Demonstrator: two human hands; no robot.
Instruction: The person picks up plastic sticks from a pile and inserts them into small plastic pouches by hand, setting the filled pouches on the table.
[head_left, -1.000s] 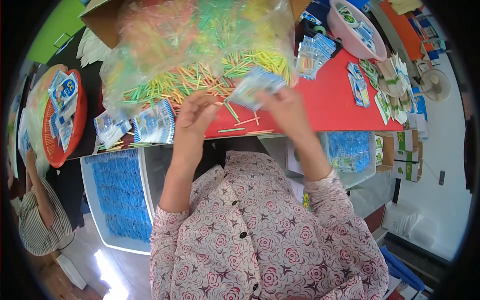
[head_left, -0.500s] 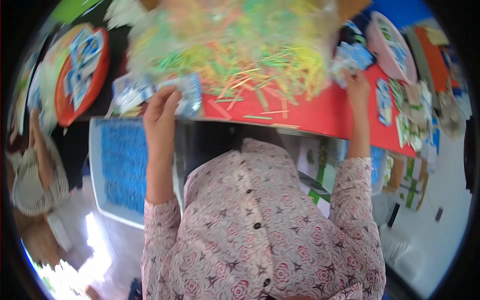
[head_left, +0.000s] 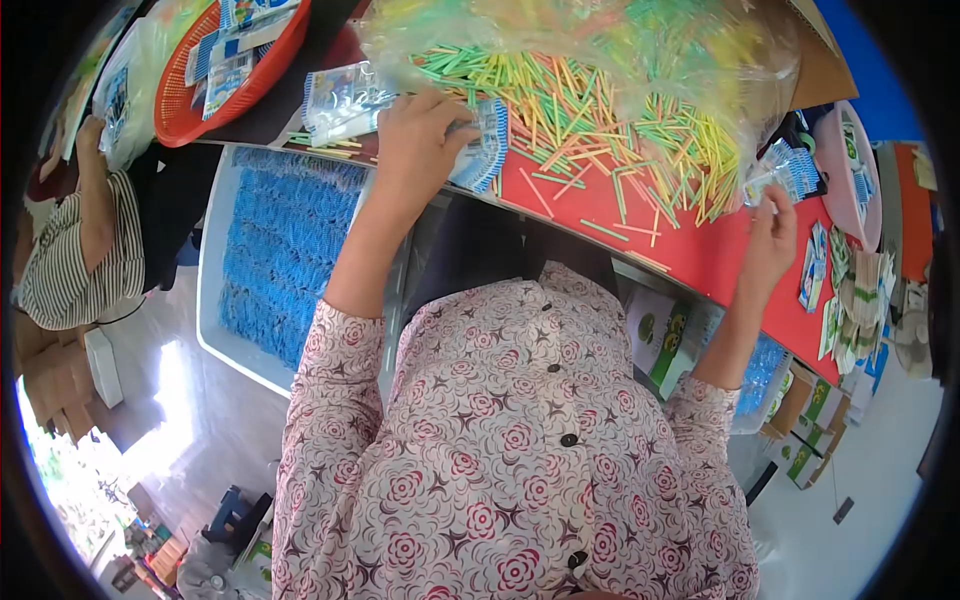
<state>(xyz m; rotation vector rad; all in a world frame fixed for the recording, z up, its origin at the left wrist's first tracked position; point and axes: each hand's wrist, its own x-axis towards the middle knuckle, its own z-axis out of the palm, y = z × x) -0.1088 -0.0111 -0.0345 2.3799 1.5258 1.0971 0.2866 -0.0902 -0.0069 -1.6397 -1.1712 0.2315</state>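
Note:
My left hand (head_left: 418,145) is over the table's front edge, fingers curled, fingertips at a clear plastic packet (head_left: 488,150) with a blue-striped edge. Another clear packet with blue print (head_left: 340,100) lies beyond that hand, to its left. On the right, my right hand (head_left: 772,235) has its fingers bent in a pinch at the lower end of a blue-and-clear packet (head_left: 785,170). Between my hands, a loose heap of thin green, yellow and pink sticks (head_left: 600,140) covers part of the red tabletop (head_left: 690,255). Whether either hand also holds a stick is hidden.
A large clear bag of coloured sticks (head_left: 640,50) lies at the back. An orange basket (head_left: 175,105) of packets stands left, a pink basket (head_left: 835,165) right. Below the table's left edge sits a bin (head_left: 210,300) of blue material. Another person's striped sleeve (head_left: 110,215) is at far left.
My view has swung, so the table sits further right in it. My left hand has reached slightly farther over the clear packet. My right hand remains at the blue-and-clear packet on the right.

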